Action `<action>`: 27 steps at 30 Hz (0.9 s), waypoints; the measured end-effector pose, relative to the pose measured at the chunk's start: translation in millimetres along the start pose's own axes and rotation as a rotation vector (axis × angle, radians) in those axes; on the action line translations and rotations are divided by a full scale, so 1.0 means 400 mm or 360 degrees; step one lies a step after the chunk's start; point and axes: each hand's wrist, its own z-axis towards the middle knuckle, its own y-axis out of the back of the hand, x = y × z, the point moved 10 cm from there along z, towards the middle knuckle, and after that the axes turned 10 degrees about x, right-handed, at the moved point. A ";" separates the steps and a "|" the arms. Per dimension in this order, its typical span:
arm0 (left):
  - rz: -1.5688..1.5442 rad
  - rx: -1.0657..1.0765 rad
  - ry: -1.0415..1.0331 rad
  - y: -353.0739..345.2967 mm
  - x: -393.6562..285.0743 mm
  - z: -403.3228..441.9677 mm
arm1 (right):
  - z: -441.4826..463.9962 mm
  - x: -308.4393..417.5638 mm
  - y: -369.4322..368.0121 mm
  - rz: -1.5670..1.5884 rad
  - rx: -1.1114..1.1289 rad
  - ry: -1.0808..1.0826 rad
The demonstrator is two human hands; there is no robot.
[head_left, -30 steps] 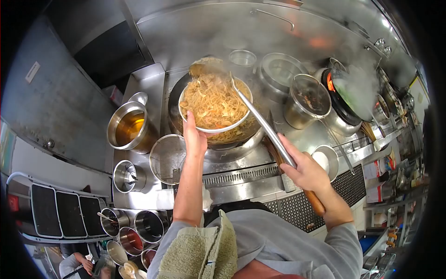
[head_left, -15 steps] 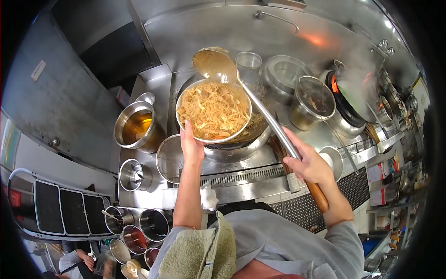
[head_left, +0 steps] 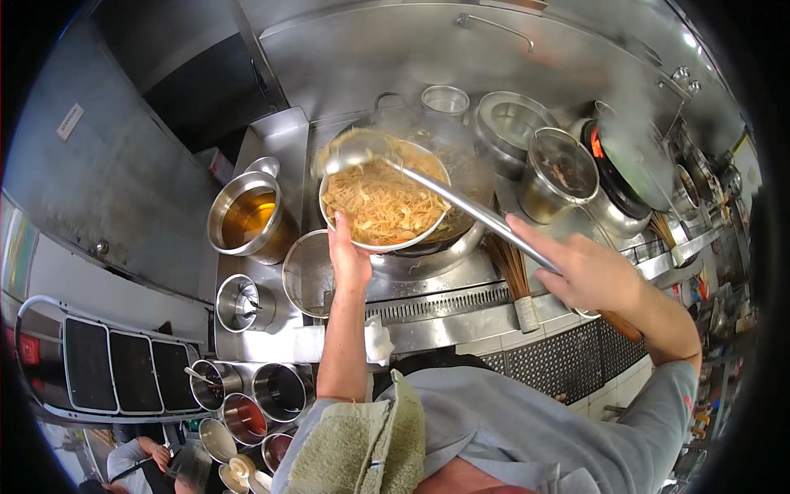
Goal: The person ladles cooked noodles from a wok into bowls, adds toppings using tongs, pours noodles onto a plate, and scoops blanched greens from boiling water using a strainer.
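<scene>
Over one wok [head_left: 473,193], your half-curled left hand [head_left: 350,262] cupped one white bowl [head_left: 393,248] of noodles [head_left: 383,206]; your right hand [head_left: 588,272] closed round one ladle [head_left: 477,216], its blurred scoop [head_left: 355,155] seemingly loaded.

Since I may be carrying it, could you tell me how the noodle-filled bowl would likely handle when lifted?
The bowl is probably weighty, since noodles fill it up near its rim. Its evenly round rim suggests stiff walls. The noodles' loose strands could slide over if tilted.

Noodles [head_left: 383,202] golden-tan, bowl [head_left: 397,247] white, ladle [head_left: 473,212] silver with orange-brown handle end [head_left: 622,326], shirt [head_left: 494,412] grey, towel [head_left: 350,445] olive green, liquid [head_left: 249,217] amber, sauce [head_left: 247,418] red, floor mat [head_left: 551,360] black, dotted pattern.
</scene>
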 end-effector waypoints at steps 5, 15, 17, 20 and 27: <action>-0.0029 -0.0028 -0.0049 0.012 -0.013 -0.003 | -0.020 0.001 0.002 0.0333 -0.0283 0.0214; -0.0012 -0.0043 -0.0073 0.031 -0.016 -0.011 | -0.035 -0.045 -0.155 0.1993 -0.0294 0.0041; -0.0114 -0.0139 -0.0107 0.039 -0.016 -0.024 | -0.045 -0.033 -0.204 0.2078 -0.0269 0.0044; -0.0168 -0.0110 -0.0093 0.049 -0.008 -0.029 | -0.018 -0.025 -0.253 0.2287 -0.0229 0.0147; -0.0206 -0.0051 -0.0189 0.028 -0.061 -0.075 | 0.092 -0.138 -0.198 0.2308 -0.0482 0.0280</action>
